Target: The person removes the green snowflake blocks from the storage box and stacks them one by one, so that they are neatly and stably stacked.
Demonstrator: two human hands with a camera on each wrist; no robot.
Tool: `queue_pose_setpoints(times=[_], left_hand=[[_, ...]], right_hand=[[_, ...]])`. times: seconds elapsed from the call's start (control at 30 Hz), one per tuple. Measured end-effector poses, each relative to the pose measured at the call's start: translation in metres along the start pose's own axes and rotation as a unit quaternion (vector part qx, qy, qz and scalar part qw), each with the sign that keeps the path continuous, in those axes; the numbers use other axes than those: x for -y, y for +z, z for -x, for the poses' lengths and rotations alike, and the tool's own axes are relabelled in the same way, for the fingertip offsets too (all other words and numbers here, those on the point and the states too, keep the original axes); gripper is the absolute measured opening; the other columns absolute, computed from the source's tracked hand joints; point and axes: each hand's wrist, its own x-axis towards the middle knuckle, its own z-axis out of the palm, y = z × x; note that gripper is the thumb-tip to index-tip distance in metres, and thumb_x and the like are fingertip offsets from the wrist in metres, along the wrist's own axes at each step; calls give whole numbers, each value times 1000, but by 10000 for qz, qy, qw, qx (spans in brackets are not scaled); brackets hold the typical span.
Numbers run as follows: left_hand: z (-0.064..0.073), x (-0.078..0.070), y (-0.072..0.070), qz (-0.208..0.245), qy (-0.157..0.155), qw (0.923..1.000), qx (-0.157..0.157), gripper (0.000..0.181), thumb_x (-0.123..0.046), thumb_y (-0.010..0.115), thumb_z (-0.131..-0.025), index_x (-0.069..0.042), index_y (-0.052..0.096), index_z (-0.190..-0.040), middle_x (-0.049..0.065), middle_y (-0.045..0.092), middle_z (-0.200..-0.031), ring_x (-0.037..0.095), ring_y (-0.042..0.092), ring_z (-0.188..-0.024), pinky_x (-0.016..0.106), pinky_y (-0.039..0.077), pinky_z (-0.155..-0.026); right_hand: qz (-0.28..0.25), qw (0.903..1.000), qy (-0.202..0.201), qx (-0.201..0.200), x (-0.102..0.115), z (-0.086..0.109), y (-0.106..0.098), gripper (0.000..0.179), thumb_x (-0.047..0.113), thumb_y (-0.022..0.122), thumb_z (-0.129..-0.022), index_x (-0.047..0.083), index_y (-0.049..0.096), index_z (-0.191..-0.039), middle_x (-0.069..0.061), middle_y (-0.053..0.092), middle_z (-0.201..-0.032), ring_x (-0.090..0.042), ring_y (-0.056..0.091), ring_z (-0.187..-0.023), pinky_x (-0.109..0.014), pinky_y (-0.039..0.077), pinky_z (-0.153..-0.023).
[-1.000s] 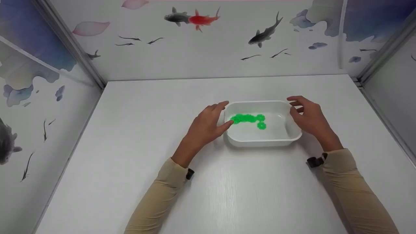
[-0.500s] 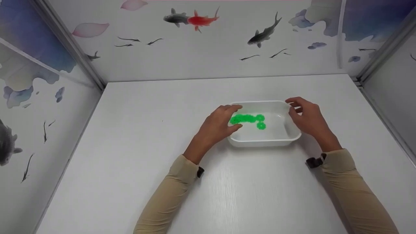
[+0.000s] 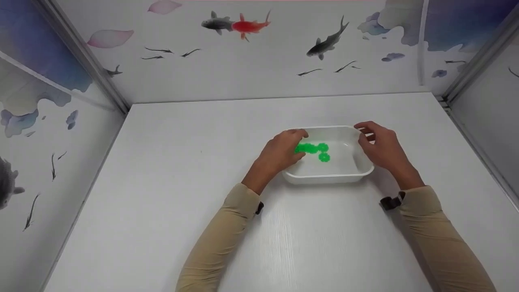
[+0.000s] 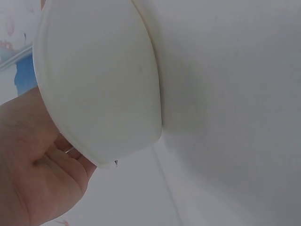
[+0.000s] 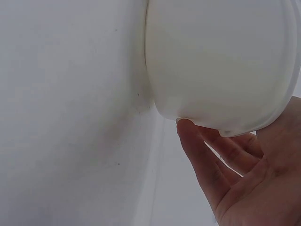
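Note:
A white rectangular plastic tub point(image 3: 328, 176) stands on the table, right of centre in the head view. In its left half lie several small green scalloped discs point(image 3: 323, 157), most of them bunched in a row. My left hand point(image 3: 279, 152) reaches over the tub's left end, thumb and fingers apart above the discs and covering the leftmost ones. At the right end my right hand point(image 3: 383, 148) holds the rim, thumb on the inner side. The right wrist view shows fingers point(image 5: 200, 160) against the tub's outer wall.
A white table point(image 3: 194, 182) surrounds the tub. Behind it rises a white panel point(image 3: 259, 77) with painted fish, and similar panels border the left and right sides.
My left hand has moved right, from beside the tub's left rim to over the discs, its fingers bending a little more. The right hand and the tub have stayed in place.

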Motion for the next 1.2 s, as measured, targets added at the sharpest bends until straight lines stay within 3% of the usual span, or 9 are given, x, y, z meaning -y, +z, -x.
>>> queue_pose_setpoints(times=[0.13, 0.27, 0.4, 0.67, 0.83, 1.0, 1.2], left_hand=[[-3, -1, 4, -234, -39, 9997, 5, 51, -23, 81, -100, -14, 64, -147, 6, 65, -153, 22, 66, -138, 39, 56, -115], [-8, -4, 7, -615, -134, 9980, 76, 41, -22, 79, -101, -13, 68, -140, 6, 71, -141, 19, 70, -126, 36, 61, -107], [-12, -7, 11, -1051, -287, 9939, 176, 28, -19, 77, -102, -12, 72, -129, 5, 73, -128, 16, 69, -113, 33, 62, -101], [-15, -11, 17, -1763, -397, 9833, 218, 19, -11, 67, -107, -13, 75, -124, 7, 74, -122, 18, 67, -106, 36, 65, -94], [-14, -12, 15, -1656, -384, 9851, 251, 11, -10, 67, -107, -13, 75, -115, 6, 73, -117, 19, 67, -106, 38, 66, -89], [-14, -12, 11, -1373, -429, 9889, 374, 12, -14, 72, -104, -12, 73, -115, 5, 71, -117, 18, 64, -106, 37, 64, -91], [-15, -11, 12, -1414, -318, 9890, 294, 12, -10, 63, -108, -12, 71, -117, 6, 71, -118, 18, 63, -105, 36, 63, -90]], right_hand=[[-15, 10000, 15, 20, -1, -1, 1, 40, 20, 53, -112, 12, 59, -150, -23, 65, -145, -45, 66, -125, -65, 57, -106], [-46, 10000, 19, 35, -2, -1, 1, 40, 20, 53, -112, 12, 58, -150, -24, 65, -145, -45, 66, -126, -65, 56, -107], [-49, 9999, 67, 66, -2, -1, 1, 40, 20, 53, -112, 12, 58, -151, -24, 64, -146, -45, 66, -127, -65, 56, -107], [-131, 9999, -48, 33, -1, 0, 0, 40, 16, 54, -111, 11, 59, -150, -24, 65, -145, -46, 67, -124, -65, 57, -106], [-125, 9999, -109, -50, -3, -1, 2, 39, 17, 54, -111, 10, 61, -148, -24, 67, -142, -45, 69, -122, -64, 58, -105], [-84, 9999, -50, -79, -4, -2, 2, 38, 17, 54, -111, 10, 60, -148, -24, 67, -142, -45, 70, -122, -64, 59, -104], [-81, 9999, -59, -73, -4, -2, 2, 39, 17, 54, -111, 10, 60, -148, -25, 68, -142, -45, 70, -122, -64, 58, -104]])
